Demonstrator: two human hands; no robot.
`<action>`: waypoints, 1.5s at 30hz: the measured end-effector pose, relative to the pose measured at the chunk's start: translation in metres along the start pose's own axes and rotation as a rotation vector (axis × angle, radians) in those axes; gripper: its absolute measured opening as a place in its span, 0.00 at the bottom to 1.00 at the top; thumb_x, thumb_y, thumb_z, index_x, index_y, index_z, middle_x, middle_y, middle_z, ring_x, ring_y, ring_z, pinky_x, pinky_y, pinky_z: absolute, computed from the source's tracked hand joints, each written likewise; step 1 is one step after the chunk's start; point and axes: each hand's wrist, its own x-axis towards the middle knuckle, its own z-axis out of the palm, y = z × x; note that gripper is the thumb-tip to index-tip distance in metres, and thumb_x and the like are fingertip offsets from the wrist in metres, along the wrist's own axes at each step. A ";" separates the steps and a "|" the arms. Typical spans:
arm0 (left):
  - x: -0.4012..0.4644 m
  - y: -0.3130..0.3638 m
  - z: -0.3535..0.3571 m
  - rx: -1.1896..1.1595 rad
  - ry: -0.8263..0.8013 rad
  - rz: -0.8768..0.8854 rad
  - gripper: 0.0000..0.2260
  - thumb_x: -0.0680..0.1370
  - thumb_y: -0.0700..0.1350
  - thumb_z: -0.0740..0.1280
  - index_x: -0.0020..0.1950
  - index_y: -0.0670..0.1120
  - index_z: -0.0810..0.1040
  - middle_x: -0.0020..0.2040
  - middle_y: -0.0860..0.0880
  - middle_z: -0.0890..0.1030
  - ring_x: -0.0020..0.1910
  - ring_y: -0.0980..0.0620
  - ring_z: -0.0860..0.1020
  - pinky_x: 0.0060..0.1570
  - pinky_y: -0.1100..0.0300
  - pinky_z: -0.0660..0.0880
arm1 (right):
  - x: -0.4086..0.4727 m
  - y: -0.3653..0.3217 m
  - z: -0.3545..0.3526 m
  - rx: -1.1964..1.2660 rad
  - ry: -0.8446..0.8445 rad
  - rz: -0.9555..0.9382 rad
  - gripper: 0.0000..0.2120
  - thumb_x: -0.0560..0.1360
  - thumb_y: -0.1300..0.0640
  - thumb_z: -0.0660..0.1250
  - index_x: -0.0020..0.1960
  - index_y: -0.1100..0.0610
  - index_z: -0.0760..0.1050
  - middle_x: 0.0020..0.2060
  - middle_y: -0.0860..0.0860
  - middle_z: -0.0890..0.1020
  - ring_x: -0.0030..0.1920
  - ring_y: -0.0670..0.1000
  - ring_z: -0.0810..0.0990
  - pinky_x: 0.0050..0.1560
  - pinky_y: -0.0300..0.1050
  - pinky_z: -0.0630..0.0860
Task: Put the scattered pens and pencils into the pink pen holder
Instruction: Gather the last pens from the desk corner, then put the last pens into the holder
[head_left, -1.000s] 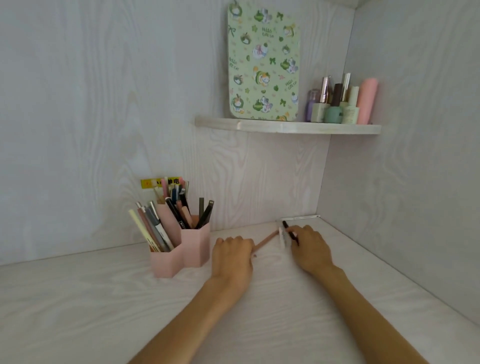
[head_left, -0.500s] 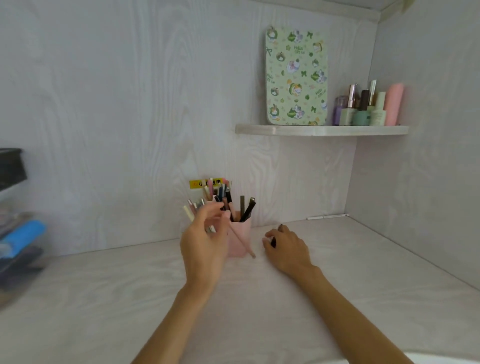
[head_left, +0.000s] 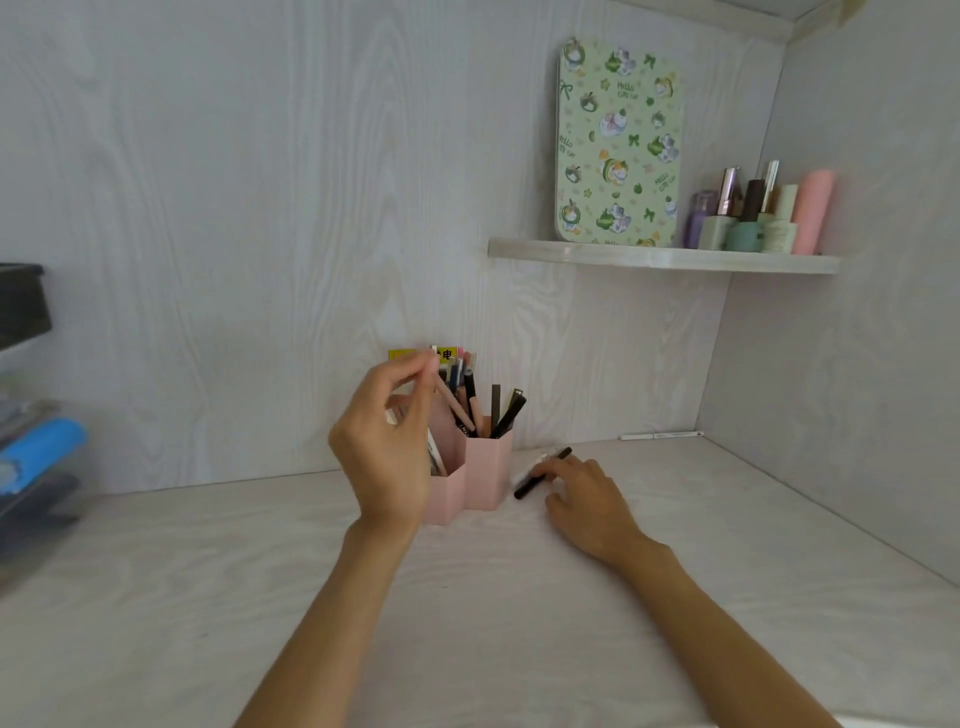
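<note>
The pink pen holder (head_left: 480, 478) stands on the desk by the back wall, with several pens and pencils upright in it. My left hand (head_left: 384, 447) is raised in front of its left side and pinches the top of a pink pencil (head_left: 456, 402), whose lower end slants down into the holder. My right hand (head_left: 582, 499) lies on the desk just right of the holder, fingertips on a black pen (head_left: 543, 474) with a white pen beside it. Another white pen (head_left: 660, 435) lies along the back wall near the corner.
A wall shelf (head_left: 665, 258) at the upper right carries a green patterned board (head_left: 618, 140) and several small bottles (head_left: 763, 218). A dark box and blue item (head_left: 36, 452) sit at the left edge. The side wall closes off the right.
My left hand has lifted the pink pencil higher and its lower end now sits in the holder. My right hand has slid the black pen along the desk close to the holder.
</note>
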 end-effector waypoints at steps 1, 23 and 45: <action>-0.003 -0.004 0.002 0.032 -0.046 0.024 0.04 0.75 0.42 0.70 0.48 0.44 0.82 0.46 0.53 0.83 0.46 0.61 0.80 0.43 0.70 0.74 | 0.000 0.000 0.000 -0.018 -0.005 -0.033 0.20 0.73 0.63 0.57 0.61 0.48 0.71 0.62 0.49 0.73 0.59 0.52 0.69 0.56 0.45 0.66; -0.082 0.003 0.071 1.010 -1.289 -0.171 0.22 0.79 0.36 0.58 0.71 0.36 0.59 0.66 0.40 0.69 0.61 0.42 0.73 0.53 0.55 0.71 | -0.001 0.025 -0.013 -0.010 -0.021 0.088 0.11 0.75 0.62 0.55 0.54 0.54 0.71 0.58 0.50 0.74 0.59 0.54 0.70 0.54 0.45 0.63; -0.081 0.003 0.089 1.201 -1.364 0.131 0.14 0.79 0.33 0.54 0.63 0.42 0.71 0.61 0.45 0.76 0.60 0.46 0.75 0.48 0.58 0.68 | 0.008 0.027 -0.039 1.344 0.647 0.514 0.08 0.78 0.61 0.60 0.55 0.56 0.63 0.42 0.57 0.82 0.30 0.45 0.79 0.39 0.37 0.76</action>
